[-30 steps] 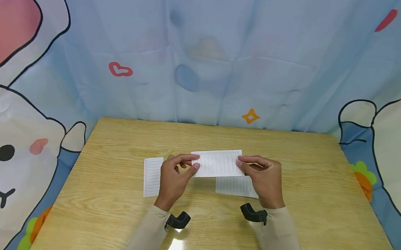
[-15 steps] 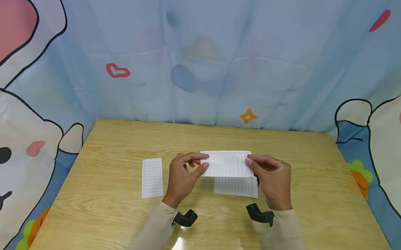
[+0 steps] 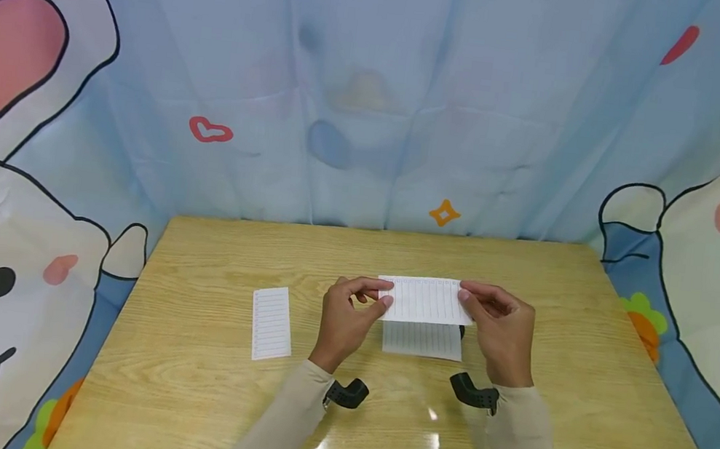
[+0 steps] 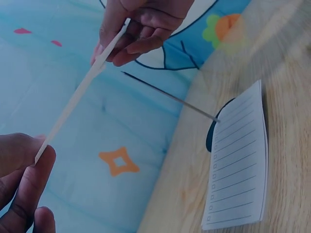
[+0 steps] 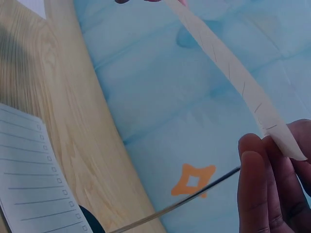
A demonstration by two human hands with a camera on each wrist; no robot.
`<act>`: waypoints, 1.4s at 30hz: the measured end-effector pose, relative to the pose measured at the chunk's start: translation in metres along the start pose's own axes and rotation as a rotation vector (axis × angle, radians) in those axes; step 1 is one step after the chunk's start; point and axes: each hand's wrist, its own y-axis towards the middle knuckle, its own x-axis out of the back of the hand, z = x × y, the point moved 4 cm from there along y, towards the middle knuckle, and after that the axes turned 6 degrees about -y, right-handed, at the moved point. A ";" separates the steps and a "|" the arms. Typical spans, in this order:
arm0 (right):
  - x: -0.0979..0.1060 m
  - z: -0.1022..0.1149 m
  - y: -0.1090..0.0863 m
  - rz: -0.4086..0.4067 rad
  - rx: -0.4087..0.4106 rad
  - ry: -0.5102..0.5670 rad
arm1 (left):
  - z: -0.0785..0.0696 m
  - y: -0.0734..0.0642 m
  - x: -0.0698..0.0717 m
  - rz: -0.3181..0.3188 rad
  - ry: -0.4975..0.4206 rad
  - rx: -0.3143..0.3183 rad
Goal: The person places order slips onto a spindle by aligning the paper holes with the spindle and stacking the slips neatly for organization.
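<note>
A white lined checklist sheet (image 3: 424, 301) is held sideways above the table by its two short ends. My left hand (image 3: 349, 324) pinches its left end between thumb and fingers; my right hand (image 3: 502, 338) pinches the right end. Below it stands a paper spike, whose thin metal rod (image 4: 170, 95) rises from a dark rounded base (image 4: 214, 131). Lined sheets (image 4: 238, 165) lie over that base, with the rod coming up at their edge. In the head view the held sheet hides the rod and part of these lower sheets (image 3: 423, 341). The held sheet is apart from the rod's tip.
Another lined checklist sheet (image 3: 272, 323) lies on the wooden table (image 3: 185, 382), left of my left hand. A blue cartoon curtain (image 3: 372, 109) hangs behind the table. Each wrist wears a black camera mount, the left one (image 3: 347, 393) and the right one (image 3: 474, 393).
Both hands have moved to the right with the pinched sheet, which now hangs level over the sheets on the spike. The loose sheet at left has come fully into sight.
</note>
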 end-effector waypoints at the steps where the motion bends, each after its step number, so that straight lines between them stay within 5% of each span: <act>1: 0.001 -0.001 0.000 -0.006 -0.006 -0.007 | 0.001 0.000 -0.001 0.003 -0.003 0.004; 16: 0.006 -0.020 -0.003 -0.064 -0.062 -0.050 | 0.017 -0.001 -0.015 0.044 -0.016 0.028; 42: 0.007 -0.024 -0.005 -0.081 -0.025 -0.048 | 0.026 -0.005 -0.018 0.031 -0.032 0.064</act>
